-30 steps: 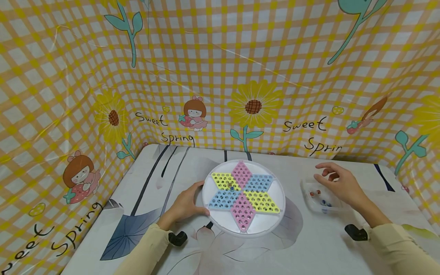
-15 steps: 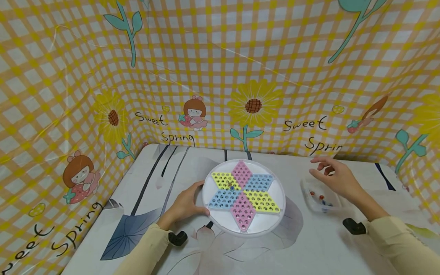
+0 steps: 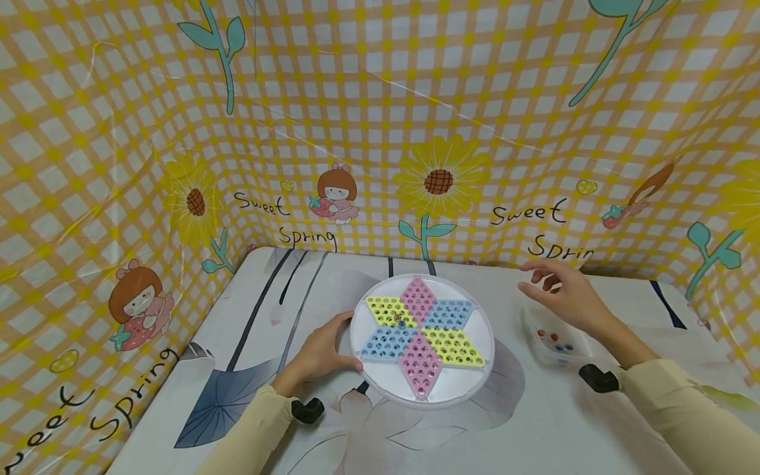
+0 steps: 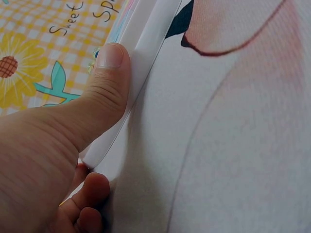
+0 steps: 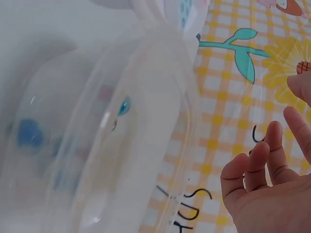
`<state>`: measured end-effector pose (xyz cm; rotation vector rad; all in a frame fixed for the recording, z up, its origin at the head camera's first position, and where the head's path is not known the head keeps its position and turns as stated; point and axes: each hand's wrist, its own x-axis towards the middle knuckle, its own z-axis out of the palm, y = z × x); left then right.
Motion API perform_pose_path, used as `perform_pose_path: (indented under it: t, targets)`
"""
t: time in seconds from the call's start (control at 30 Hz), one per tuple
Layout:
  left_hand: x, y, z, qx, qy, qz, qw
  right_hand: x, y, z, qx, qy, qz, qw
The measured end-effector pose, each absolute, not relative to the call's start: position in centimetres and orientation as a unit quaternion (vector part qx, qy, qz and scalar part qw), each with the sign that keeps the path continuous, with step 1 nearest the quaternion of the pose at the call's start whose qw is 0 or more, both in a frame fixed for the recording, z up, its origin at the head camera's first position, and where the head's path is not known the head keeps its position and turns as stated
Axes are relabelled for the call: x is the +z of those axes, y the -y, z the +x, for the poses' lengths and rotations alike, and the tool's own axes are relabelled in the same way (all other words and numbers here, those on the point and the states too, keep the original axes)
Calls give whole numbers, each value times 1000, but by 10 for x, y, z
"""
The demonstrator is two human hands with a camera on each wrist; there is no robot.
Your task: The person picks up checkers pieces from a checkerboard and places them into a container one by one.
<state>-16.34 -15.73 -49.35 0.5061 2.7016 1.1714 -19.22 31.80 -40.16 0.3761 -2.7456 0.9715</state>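
Observation:
A round white Chinese checkers board point(image 3: 457, 382) with a pink, yellow and blue star lies on the table. Two marbles point(image 3: 401, 324) sit side by side near its centre, left of the middle. My left hand point(image 3: 320, 349) holds the board's left rim; the thumb point(image 4: 111, 73) presses the outer wall in the left wrist view. My right hand point(image 3: 564, 297) hovers above and behind a clear plastic box point(image 3: 534, 353), fingers loosely bent and apart. I see nothing between them. Red and blue marbles point(image 3: 559, 344) lie in the box.
The table point(image 3: 279, 422) has a white cloth with grey, blue and pink flower prints. A yellow checked sheet point(image 3: 368, 119) rises behind it and along the sides. The box stands right of the board, with a gap between.
My right hand has moved left and slightly away from me over the box. Marbles in the box have shifted. The left hand and the board stay in place.

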Motion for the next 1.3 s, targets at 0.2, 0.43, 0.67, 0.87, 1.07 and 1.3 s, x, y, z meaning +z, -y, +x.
perform_pose_path:
  t: [0.2, 0.43, 0.67, 0.87, 1.07, 1.3]
  targets:
    - [-493, 157, -163, 392, -902, 168, 75, -399, -302, -197, 336, 927, 136, 95]
    - [-493, 157, -163, 391, -902, 168, 77, -401, -279, -204, 349, 923, 145, 70]
    - [-493, 158, -163, 387, -904, 164, 78, -405, -252, -210, 367, 915, 160, 40]
    - [-491, 157, -162, 387, -904, 165, 78, -411, -229, -215, 389, 903, 181, 25]
    - [-492, 157, -163, 385, -904, 166, 76, -414, -204, -216, 400, 894, 202, 13]
    - [-492, 158, -163, 386, -904, 167, 77, -425, -183, -217, 403, 887, 225, -17]
